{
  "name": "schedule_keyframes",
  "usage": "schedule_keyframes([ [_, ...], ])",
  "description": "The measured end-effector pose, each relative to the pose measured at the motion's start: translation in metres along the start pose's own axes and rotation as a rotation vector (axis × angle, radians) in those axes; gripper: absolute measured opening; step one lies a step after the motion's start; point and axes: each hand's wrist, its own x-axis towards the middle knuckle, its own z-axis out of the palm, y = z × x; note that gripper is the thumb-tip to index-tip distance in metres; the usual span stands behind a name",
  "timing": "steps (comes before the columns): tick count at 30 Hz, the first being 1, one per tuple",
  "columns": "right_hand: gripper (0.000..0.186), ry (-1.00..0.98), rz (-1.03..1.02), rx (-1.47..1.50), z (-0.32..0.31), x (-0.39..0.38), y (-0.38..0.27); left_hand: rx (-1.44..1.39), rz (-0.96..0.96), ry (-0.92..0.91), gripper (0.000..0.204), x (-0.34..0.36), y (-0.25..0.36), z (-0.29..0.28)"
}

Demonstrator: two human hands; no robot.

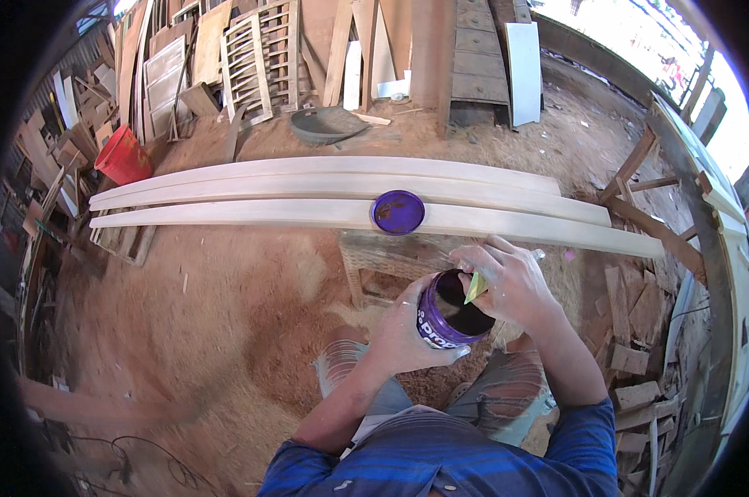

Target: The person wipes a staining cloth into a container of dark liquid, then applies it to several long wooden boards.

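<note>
My left hand (401,335) is wrapped round a purple tub (445,331) with pale lettering, which it holds tilted in front of my lap. The tub's mouth is open and its inside looks dark. In my right hand (511,282) is a flat yellow-green tool (475,287) with a pointed corner, held over the tub's rim. The fingers cover most of this tool, so its exact kind is not clear. Just beyond the tub, a round purple lid (398,212) with brown smears lies on long pale wooden boards (292,209).
A low wooden stand (374,248) is under the boards. A red bucket (123,157) stands at the left and a dark shallow basin (326,124) behind. Planks and a slatted frame (263,62) lean at the back. Wood offcuts (631,360) are piled at right, beside a bench.
</note>
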Motion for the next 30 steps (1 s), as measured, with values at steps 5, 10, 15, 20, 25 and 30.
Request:
schedule_keyframes([
  [5,0.063,0.028,-0.035,-0.079,0.003,-0.004,-0.004,0.025,-0.022,0.003,0.118,0.000,0.005,-0.001],
  [10,0.056,0.021,-0.029,-0.090,-0.001,-0.001,-0.006,0.013,-0.017,-0.008,0.118,0.002,0.007,-0.002],
  [15,0.048,0.008,0.014,-0.004,-0.004,0.004,-0.008,0.013,-0.064,-0.017,0.113,0.002,0.009,-0.001],
  [20,0.035,0.118,0.161,0.202,-0.014,-0.002,-0.009,-0.016,-0.028,-0.009,0.115,0.002,0.008,0.001],
  [25,0.027,0.208,0.219,0.283,-0.025,-0.009,-0.006,-0.059,-0.022,-0.022,0.121,0.003,-0.007,0.004],
  [30,0.024,0.335,0.207,0.364,-0.048,-0.025,0.002,-0.124,-0.050,0.012,0.121,-0.005,-0.015,0.003],
])
